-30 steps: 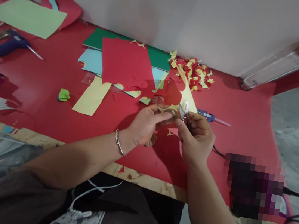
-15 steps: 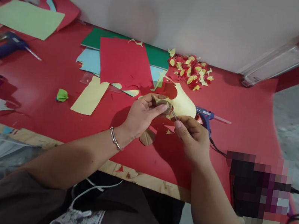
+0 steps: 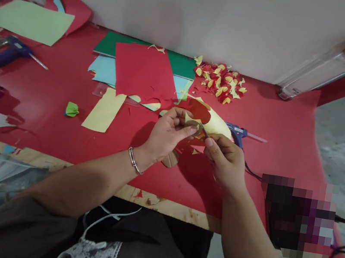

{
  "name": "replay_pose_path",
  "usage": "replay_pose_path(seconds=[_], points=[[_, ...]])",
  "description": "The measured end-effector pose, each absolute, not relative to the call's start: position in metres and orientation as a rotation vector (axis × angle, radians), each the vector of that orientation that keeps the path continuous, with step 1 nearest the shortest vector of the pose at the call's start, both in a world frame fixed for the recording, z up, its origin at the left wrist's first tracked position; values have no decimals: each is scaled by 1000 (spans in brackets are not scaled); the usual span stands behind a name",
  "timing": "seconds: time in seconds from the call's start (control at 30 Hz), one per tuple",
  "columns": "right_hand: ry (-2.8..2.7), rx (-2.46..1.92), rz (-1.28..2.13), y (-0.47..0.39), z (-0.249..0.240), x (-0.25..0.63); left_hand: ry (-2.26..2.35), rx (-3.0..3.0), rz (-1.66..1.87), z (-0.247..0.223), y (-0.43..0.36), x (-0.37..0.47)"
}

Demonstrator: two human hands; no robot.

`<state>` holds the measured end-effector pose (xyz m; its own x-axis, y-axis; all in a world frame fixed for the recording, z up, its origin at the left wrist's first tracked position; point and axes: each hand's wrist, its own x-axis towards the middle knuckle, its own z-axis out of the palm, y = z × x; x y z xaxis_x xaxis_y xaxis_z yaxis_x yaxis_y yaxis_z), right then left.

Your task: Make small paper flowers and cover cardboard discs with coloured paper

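Observation:
My left hand (image 3: 168, 132) pinches a round brown disc (image 3: 195, 128) flat against a sheet of yellow paper (image 3: 218, 121), thumb on top. The sheet curls away to the right and has a big rounded cut-out. Closed around small scissors (image 3: 205, 130), my right hand (image 3: 224, 154) brings the narrow dark blades to the paper beside the disc's edge; the handles are hidden in its fingers. A second disc (image 3: 170, 158), with wood-like stripes, lies on the red table covering under my left wrist. Yellow paper scraps (image 3: 195, 152) lie below my hands.
A blue glue gun (image 3: 237, 132) lies behind my right hand, its cord trailing right. Red and yellow paper pieces (image 3: 221, 82) are heaped at the back. Coloured sheets (image 3: 145, 72) are stacked behind my left hand. Another glue gun (image 3: 11, 51) lies far left; a clear bottle (image 3: 329, 71) leans at right.
Both hands have shifted slightly right with the disc, paper and scissors. The yellow sheet has turned and slid right, and its cut-out shows differently. My left wrist now covers more of the striped disc.

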<state>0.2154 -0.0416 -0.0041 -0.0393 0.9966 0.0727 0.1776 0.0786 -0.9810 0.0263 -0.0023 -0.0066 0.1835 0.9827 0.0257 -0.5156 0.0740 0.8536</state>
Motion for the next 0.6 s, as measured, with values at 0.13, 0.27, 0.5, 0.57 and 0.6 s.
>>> replay_pose_path(seconds=[0.13, 0.27, 0.5, 0.57, 0.6], points=[[-1402, -1266, 1077, -42, -3, 217, 690, 906, 1296, -5, -2, 25], [-1400, -1274, 1061, -41, -4, 218, 725, 947, 1298, -3, -3, 25], [-1393, -1275, 1071, -41, -4, 219, 744, 990, 1297, -3, -1, 24], [-1388, -1273, 1078, -41, -3, 218, 749, 986, 1300, -4, -1, 24], [-1387, -1275, 1079, -41, -3, 218, 753, 982, 1300, -4, -1, 24]])
